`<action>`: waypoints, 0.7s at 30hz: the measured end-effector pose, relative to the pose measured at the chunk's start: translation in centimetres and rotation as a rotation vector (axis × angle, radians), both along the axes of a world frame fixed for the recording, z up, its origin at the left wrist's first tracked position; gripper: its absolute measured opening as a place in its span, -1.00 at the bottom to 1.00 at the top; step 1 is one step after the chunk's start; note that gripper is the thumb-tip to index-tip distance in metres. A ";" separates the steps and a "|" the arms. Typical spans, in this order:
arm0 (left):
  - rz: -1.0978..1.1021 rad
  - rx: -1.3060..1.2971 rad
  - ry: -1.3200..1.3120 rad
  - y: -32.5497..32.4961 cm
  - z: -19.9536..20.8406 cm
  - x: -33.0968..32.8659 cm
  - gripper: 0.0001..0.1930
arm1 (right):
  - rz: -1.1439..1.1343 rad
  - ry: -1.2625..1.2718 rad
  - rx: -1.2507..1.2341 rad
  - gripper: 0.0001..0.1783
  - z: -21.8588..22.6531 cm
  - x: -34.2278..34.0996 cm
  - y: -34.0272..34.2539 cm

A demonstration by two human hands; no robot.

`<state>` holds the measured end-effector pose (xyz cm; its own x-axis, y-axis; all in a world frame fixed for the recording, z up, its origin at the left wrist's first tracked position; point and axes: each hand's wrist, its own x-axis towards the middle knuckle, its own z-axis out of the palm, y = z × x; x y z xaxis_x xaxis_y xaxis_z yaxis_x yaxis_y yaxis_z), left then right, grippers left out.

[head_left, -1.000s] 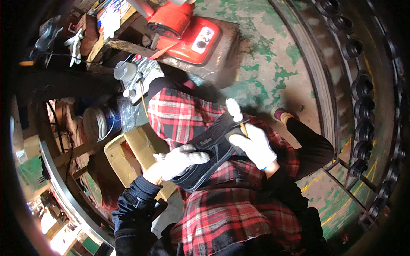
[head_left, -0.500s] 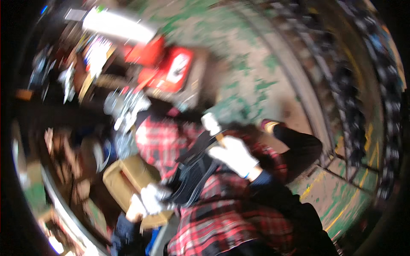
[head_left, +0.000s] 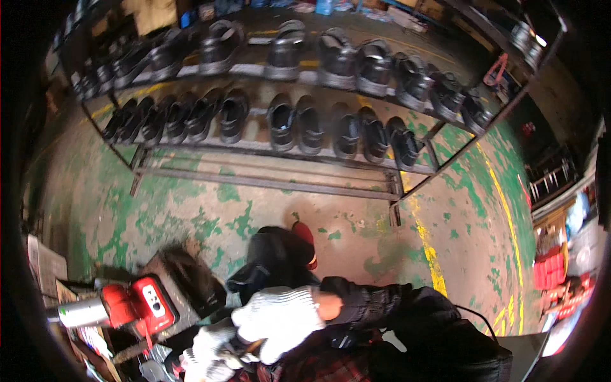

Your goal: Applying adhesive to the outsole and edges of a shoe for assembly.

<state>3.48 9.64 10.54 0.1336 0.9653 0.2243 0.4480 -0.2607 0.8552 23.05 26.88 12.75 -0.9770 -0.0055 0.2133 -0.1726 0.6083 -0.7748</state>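
My right hand (head_left: 277, 321), in a white knitted glove, lies over the front of my lap with its fingers curled. Just below its fingers a bit of a wooden-handled tool (head_left: 256, 347) shows; its head cannot be made out. Close on its left, my left hand (head_left: 213, 347), also gloved in white, is closed beside a dark item (head_left: 238, 344) that the gloves mostly hide. I cannot tell what that item is. Red and black plaid cloth (head_left: 312, 366) covers my lap below both hands.
A metal rack (head_left: 273, 184) ahead carries rows of black shoes (head_left: 280, 122). To the left stand a dark box (head_left: 191, 280) with a red item (head_left: 153, 305) on it and a white cylinder (head_left: 84, 312). Red containers (head_left: 549, 270) sit at the far right. The floor (head_left: 356, 254) has worn green paint.
My view has swung from the bench side toward the shoe rack, which now lies straight ahead. My hands, apart before, are now close together. The tool's white head no longer shows.
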 end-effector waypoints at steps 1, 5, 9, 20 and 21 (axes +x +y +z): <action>0.009 -0.600 -0.346 3.0 -0.3 0.9 -0.74 | 0.013 -0.074 0.042 -0.53 0.4 1.8 0.8; -0.249 -0.193 -0.166 10.2 -1.4 7.2 -0.51 | -0.120 -0.449 0.056 -0.60 0.9 10.7 3.4; 0.162 -0.293 -0.361 13.4 -3.7 9.0 -0.56 | -0.686 -0.679 -0.268 -0.59 1.1 22.4 5.9; 0.580 -0.824 -0.566 9.3 -8.3 2.6 -0.70 | -0.886 -0.743 0.653 -0.77 5.0 42.2 17.0; 0.590 -0.832 -0.546 9.1 -8.7 2.4 -0.69 | -0.948 -0.933 0.684 -0.81 4.5 43.4 18.8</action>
<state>5.88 18.69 1.82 -0.3060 0.7213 -0.6213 -0.1698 0.6008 0.7811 66.47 45.71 17.23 -0.4544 0.8535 -0.2550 0.8672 0.4893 0.0924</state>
